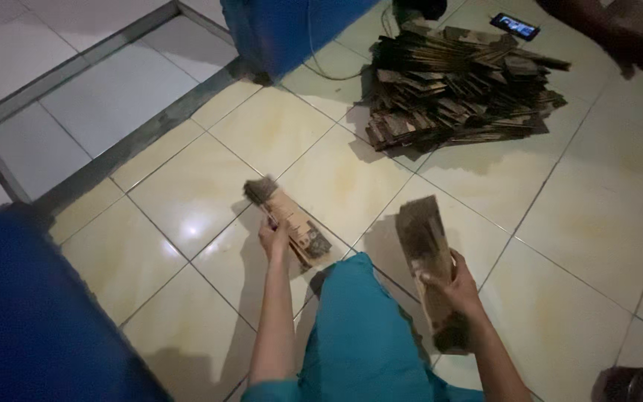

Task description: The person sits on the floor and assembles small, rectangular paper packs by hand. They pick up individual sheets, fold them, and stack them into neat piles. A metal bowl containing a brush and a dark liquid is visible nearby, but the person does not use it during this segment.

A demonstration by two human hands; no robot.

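Note:
My left hand point(274, 241) grips a thin stack of flat brown cardboard pieces point(289, 217) that slants over the tiled floor. My right hand point(457, 288) holds a second, similar stack of cardboard pieces point(427, 253), tilted upright above my teal-clad knee point(359, 327). Both stacks are held clear of the floor, about a tile's width apart. A large pile of the same flattened cardboard pieces point(455, 88) lies on the floor ahead of me.
A phone with a lit screen point(515, 26) lies beyond the pile. Blue objects stand at the far centre point(284, 30) and near left point(31, 320). A metal floor frame point(106, 160) runs at left. Another person's limb point(619, 26) shows top right.

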